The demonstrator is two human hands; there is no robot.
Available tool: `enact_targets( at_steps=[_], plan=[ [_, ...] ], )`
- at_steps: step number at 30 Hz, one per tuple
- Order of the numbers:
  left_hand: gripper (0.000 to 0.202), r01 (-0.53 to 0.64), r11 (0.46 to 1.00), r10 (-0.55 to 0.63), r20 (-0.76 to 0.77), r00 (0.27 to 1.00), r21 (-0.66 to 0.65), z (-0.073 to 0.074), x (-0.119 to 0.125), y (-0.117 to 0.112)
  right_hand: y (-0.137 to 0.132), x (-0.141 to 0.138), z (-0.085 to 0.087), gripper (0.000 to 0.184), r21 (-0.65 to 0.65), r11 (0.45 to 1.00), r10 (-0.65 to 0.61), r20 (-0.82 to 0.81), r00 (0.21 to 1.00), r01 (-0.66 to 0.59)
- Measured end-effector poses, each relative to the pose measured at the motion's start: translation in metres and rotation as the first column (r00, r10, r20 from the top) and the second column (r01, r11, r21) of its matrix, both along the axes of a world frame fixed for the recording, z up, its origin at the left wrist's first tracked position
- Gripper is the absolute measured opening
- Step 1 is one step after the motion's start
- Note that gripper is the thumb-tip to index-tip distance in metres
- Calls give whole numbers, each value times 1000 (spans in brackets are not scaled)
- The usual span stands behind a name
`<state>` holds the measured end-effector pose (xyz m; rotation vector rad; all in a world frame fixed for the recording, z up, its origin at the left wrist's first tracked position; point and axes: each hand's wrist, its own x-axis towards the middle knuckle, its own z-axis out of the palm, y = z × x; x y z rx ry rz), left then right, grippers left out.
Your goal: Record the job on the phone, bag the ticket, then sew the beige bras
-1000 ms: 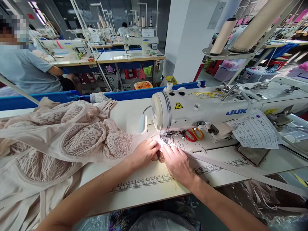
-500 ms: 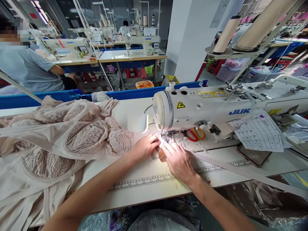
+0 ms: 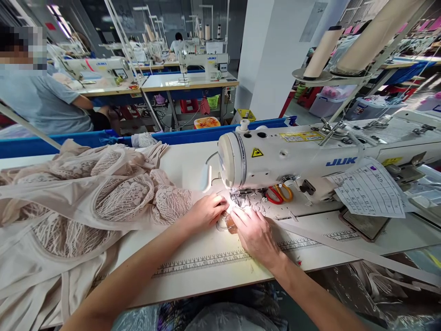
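Under the needle of a white sewing machine [image 3: 292, 149], pale fabric is brightly lit and its details wash out. My left hand [image 3: 208, 209] is closed, its fingertips pinching the edge of a beige lace bra [image 3: 172, 200] just left of the presser foot. Close to it on the right, my right hand [image 3: 255, 230] has its fingers pressed together on the work in front of the foot. From beneath that hand a long beige strap [image 3: 344, 246] trails off to the right. The fingertips partly hide the material between them.
More beige lace bras [image 3: 76, 207] are heaped on the left of the table. Scissors [image 3: 279, 194] with red and orange handles lie behind my right hand among fabric scraps. A written paper [image 3: 370, 191] hangs above a phone-like flat object [image 3: 365, 225]. A person [image 3: 44, 101] sits at the left.
Both hands stay at the needle; the right fingers have shifted very slightly. The view has moved a little, and the person at the left leans slightly further right.
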<state>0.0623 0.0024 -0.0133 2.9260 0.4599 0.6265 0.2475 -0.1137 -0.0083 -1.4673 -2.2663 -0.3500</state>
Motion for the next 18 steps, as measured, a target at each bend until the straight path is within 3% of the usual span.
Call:
enact_targets(
  at_steps=[7, 14, 18],
  plan=[
    [28, 9, 1000, -8, -30, 1000, 11, 2, -3, 12, 0, 0, -1, 35, -31, 999, -20, 1, 1000, 20],
    [30, -39, 999, 40, -57, 998, 19, -6, -4, 32, -1, 0, -1, 38, -34, 999, -5, -54, 999, 3],
    [33, -67, 997, 66, -19, 998, -28, 1, -3, 26, -2, 5, -8, 39, -2, 999, 47, -119, 992, -48]
  ],
)
